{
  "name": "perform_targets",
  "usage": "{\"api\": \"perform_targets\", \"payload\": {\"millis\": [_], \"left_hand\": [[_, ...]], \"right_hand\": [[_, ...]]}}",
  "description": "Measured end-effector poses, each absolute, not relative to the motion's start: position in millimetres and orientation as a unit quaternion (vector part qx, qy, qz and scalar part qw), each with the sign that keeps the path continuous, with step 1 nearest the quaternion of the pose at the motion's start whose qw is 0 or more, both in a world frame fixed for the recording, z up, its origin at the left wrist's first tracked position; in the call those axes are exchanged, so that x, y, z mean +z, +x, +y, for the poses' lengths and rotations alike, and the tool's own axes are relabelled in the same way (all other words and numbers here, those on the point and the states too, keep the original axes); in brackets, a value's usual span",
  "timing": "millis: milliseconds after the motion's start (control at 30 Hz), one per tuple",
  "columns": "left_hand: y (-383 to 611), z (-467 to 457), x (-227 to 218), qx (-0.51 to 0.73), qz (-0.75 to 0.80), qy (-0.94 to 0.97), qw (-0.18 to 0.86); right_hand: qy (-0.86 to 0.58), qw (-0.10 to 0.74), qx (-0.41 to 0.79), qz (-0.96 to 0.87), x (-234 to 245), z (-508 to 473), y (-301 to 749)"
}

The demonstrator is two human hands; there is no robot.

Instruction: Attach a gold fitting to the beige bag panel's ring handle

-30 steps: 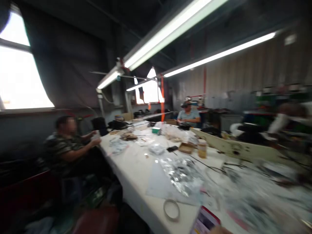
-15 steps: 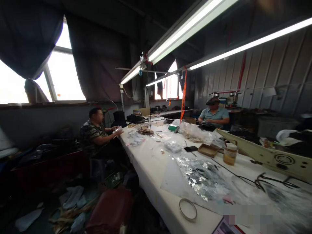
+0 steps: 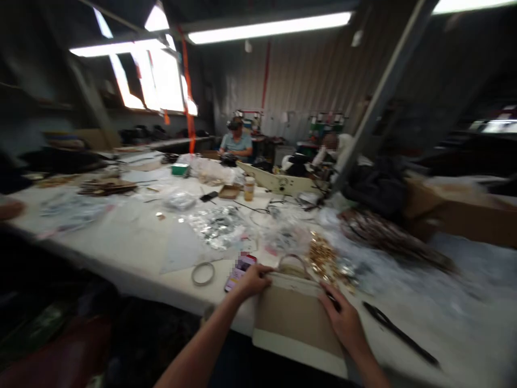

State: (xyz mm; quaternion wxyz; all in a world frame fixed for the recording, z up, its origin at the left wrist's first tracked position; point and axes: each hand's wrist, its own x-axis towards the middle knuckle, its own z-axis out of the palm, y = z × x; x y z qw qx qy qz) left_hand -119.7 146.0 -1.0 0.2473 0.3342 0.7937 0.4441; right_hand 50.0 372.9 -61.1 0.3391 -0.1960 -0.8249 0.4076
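Gripped near its upper corners by the left hand (image 3: 257, 280) and right hand (image 3: 342, 317), set apart, the two-tone beige panel (image 3: 297, 315) at lower centre could scatter the gold-coloured fittings (image 3: 321, 252) if pushed forward.

The bare left forearm (image 3: 208, 339) slants up and rightward from the lower edge of the view. At its end the left hand (image 3: 256, 279) turns inward, fingers bent in a pinch. The bare right forearm (image 3: 367, 364) leans up and leftward; the right hand (image 3: 341, 315) sits slightly lower, its fingers curled, well apart from the left.
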Motion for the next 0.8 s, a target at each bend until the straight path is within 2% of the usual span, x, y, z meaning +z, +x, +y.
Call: {"api": "perform_targets", "payload": {"millis": [133,467,800], "left_hand": [[-136,154,-12,0.471,0.757,0.372,0.257],[-143,156,-12,0.478,0.746,0.344,0.311],[-144,167,2,0.422,0.785,0.322,0.319]], "right_hand": [[-0.226,0.32,0.436,-0.81,-58,392,105],[-0.225,0.295,0.477,-0.796,-41,390,94],[-0.232,0.279,0.482,-0.797,-43,395,94]]}}
